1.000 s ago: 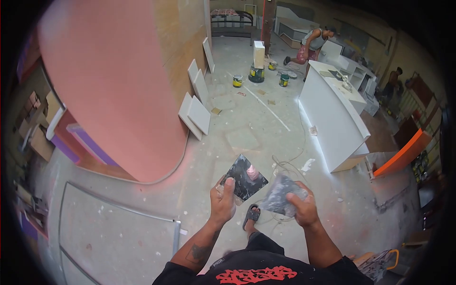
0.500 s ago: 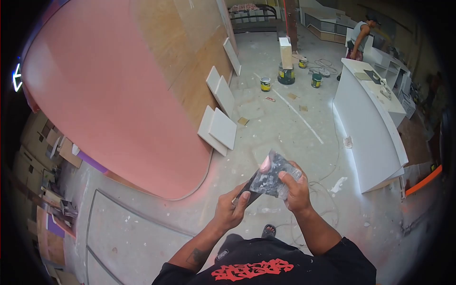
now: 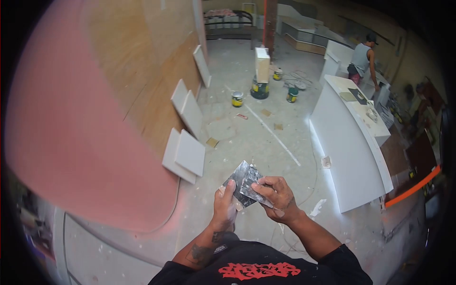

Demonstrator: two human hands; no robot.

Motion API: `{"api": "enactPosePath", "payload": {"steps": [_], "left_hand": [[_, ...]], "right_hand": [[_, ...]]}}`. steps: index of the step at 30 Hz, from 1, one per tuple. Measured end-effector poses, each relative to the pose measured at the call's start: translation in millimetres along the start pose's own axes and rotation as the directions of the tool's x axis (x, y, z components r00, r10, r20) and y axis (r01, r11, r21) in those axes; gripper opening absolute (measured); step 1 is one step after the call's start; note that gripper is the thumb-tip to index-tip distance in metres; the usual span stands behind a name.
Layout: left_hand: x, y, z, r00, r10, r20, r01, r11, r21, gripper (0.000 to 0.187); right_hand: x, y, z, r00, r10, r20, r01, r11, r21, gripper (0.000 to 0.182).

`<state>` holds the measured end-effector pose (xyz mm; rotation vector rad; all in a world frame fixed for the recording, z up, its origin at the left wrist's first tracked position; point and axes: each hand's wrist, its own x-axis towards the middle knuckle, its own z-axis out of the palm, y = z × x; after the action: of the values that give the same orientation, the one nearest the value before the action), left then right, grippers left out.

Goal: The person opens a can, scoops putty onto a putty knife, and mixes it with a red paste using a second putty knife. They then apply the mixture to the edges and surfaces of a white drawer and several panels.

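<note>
We clamp a dark plate [image 3: 238, 175] in our left hand [image 3: 224, 202], a smeared plate [image 3: 250, 178] in our right hand [image 3: 280, 197], now overlapping (pink dab gone from view), apparently scraping

Left of the fingers [image 3: 268, 190] rises a curved pink wall [image 3: 80, 156], joined to a bare wood section [image 3: 142, 61]. White panels [image 3: 191, 152] lean there — two pairs and a single one farther off. Well ahead of the fingers, on the gray floor [image 3: 289, 128], a whitish box [image 3: 262, 66] tops a dark bucket [image 3: 260, 90], with a yellow-labelled can [image 3: 237, 99] nearby. To the fingers' right stands a curved white counter [image 3: 351, 152] — beyond it, a person [image 3: 362, 59] in a gray tank top. Farther right is an orange strip [image 3: 415, 186].
</note>
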<state>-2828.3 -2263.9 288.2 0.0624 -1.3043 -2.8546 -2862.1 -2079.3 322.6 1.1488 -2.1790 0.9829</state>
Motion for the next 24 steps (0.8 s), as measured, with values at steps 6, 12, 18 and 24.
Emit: {"api": "enactPosePath", "payload": {"steps": [6,12,18,24], "left_hand": [[138,25,-19,0.994,-0.083,0.074,0.087,0.995,-0.053,0.039],[243,36,-35,0.977,-0.156,0.148,0.162,0.987,-0.025,0.042],[332,23,-41,0.974,-0.202,0.106,0.201,0.979,0.013,0.041],[427,20,-36,0.988,-0.149,-0.045,0.152,0.986,0.063,0.040]], "right_hand": [[77,71,29,0.980,0.200,0.014,-0.197,0.976,-0.097,0.058],[128,136,46,0.950,0.311,-0.007,-0.309,0.942,-0.129,0.052],[146,216,58,0.903,0.429,0.032,-0.428,0.903,-0.031,0.044],[187,328,61,0.844,0.448,0.296,-0.471,0.882,0.005,0.035]]}}
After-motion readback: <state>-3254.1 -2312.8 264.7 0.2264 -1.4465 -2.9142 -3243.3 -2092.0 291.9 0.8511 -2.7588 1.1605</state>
